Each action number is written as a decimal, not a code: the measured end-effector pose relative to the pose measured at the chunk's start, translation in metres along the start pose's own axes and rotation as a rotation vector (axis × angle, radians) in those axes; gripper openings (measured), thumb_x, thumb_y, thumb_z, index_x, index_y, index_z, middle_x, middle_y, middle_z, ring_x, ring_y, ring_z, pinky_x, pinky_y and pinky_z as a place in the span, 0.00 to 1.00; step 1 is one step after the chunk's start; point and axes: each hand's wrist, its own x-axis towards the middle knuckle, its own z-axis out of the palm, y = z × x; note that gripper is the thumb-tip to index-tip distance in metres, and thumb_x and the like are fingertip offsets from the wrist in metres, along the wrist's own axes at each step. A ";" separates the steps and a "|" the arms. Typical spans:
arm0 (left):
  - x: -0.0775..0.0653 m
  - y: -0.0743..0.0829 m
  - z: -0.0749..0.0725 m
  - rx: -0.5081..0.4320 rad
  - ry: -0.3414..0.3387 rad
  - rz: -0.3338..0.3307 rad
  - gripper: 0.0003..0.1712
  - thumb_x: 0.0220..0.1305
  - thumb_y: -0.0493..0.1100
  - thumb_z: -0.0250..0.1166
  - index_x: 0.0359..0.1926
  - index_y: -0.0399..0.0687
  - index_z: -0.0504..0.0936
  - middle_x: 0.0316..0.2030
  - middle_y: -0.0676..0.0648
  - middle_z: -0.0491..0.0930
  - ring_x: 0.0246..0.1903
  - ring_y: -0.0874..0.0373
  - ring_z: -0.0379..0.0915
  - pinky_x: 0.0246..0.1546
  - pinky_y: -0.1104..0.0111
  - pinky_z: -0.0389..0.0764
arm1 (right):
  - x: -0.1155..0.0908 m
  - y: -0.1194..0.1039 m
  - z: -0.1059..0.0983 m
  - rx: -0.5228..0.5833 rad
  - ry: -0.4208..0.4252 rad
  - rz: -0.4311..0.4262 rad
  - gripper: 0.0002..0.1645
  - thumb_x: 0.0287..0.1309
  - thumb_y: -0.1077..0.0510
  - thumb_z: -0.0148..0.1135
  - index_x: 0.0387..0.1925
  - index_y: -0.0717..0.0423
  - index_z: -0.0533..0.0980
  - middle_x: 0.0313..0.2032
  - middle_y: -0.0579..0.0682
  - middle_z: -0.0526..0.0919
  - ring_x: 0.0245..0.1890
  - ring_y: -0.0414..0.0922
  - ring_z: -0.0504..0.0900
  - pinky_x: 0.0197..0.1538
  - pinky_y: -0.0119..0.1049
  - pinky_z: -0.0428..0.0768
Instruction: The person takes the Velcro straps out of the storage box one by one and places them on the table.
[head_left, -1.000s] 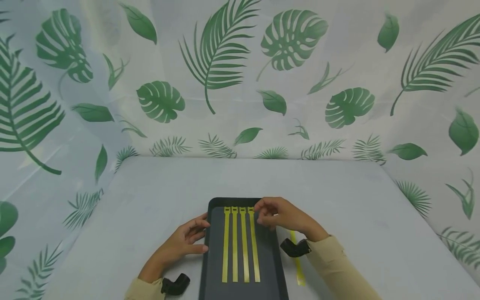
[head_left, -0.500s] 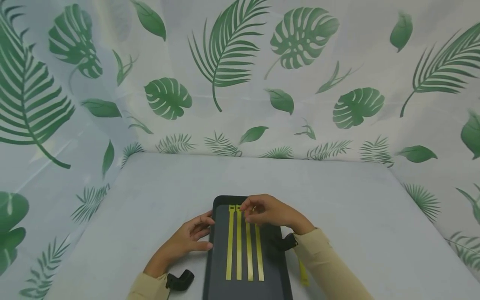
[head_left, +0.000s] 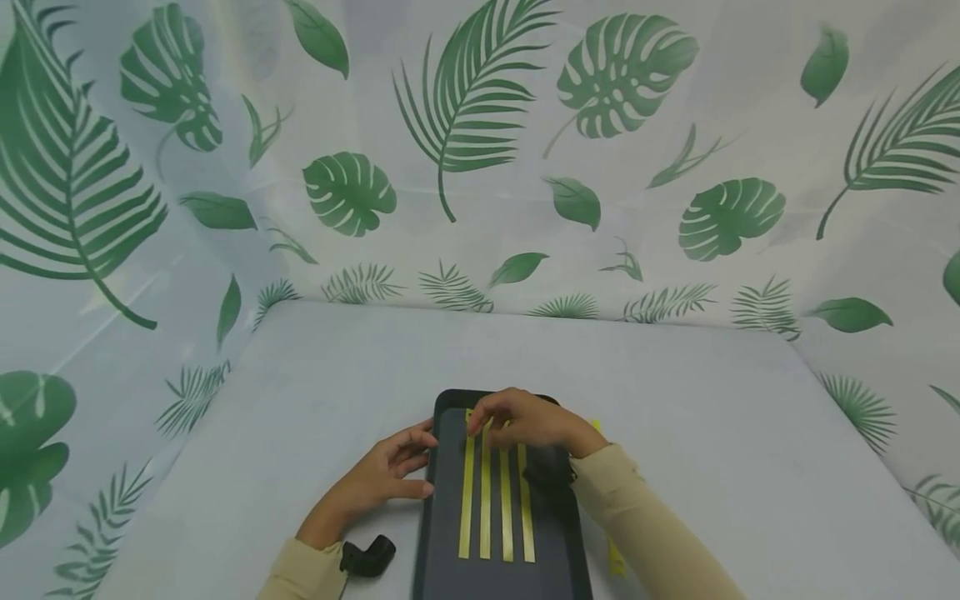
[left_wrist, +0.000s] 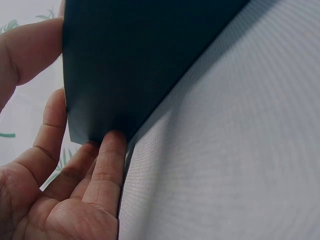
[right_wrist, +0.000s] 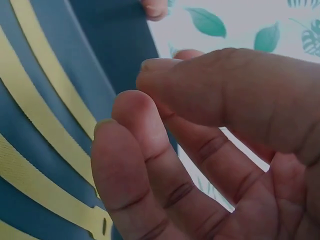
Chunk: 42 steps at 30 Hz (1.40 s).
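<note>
A dark rectangular tray [head_left: 553,542] lies on the table, with several yellow hook-and-loop cable ties [head_left: 486,508] side by side in it, slotted heads at the far end. My left hand [head_left: 375,479] rests at the tray's left side. In the left wrist view its fingertips touch the tray's outer wall [left_wrist: 135,55], with the thumb higher on the edge. My right hand [head_left: 532,419] hovers over the far end of the ties and hides some heads. In the right wrist view its fingers [right_wrist: 125,170] are loosely bent beside the ties [right_wrist: 47,182], with nothing seen between them and the thumb.
Another yellow tie [head_left: 617,560] lies on the white table [head_left: 712,433] right of the tray, partly hidden by the right sleeve [head_left: 637,517]. A leaf-printed curtain [head_left: 495,183] stands behind the table and at both sides. A black camera sits on each wrist.
My right hand has moved left across the heads of the ties, from the rightmost toward the leftmost. My left hand stays at the tray's side. The head view has shifted slightly.
</note>
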 end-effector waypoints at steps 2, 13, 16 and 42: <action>0.000 0.000 0.000 -0.009 -0.004 0.000 0.38 0.68 0.35 0.77 0.65 0.18 0.64 0.82 0.21 0.38 0.78 0.22 0.51 0.70 0.71 0.75 | 0.004 0.002 0.001 -0.017 -0.011 0.000 0.14 0.67 0.74 0.59 0.51 0.73 0.81 0.51 0.68 0.86 0.44 0.56 0.88 0.42 0.38 0.89; 0.000 -0.002 -0.001 -0.019 -0.031 0.031 0.39 0.68 0.35 0.76 0.66 0.17 0.63 0.82 0.20 0.38 0.76 0.21 0.55 0.67 0.67 0.80 | 0.022 0.010 0.005 -0.069 -0.060 0.078 0.15 0.65 0.75 0.61 0.50 0.67 0.84 0.48 0.54 0.88 0.36 0.38 0.83 0.39 0.32 0.86; 0.000 -0.003 -0.002 -0.021 -0.033 0.042 0.39 0.67 0.34 0.76 0.65 0.16 0.63 0.82 0.19 0.38 0.77 0.21 0.54 0.68 0.67 0.79 | 0.026 0.012 0.006 -0.075 -0.069 0.089 0.15 0.65 0.76 0.61 0.49 0.66 0.85 0.46 0.53 0.89 0.35 0.36 0.82 0.38 0.30 0.85; 0.000 -0.002 -0.004 -0.026 -0.017 0.033 0.37 0.67 0.32 0.76 0.64 0.16 0.65 0.82 0.19 0.38 0.79 0.21 0.48 0.70 0.70 0.76 | 0.046 0.016 0.018 -0.220 -0.076 0.120 0.18 0.55 0.82 0.67 0.35 0.57 0.85 0.34 0.43 0.86 0.34 0.33 0.79 0.40 0.28 0.82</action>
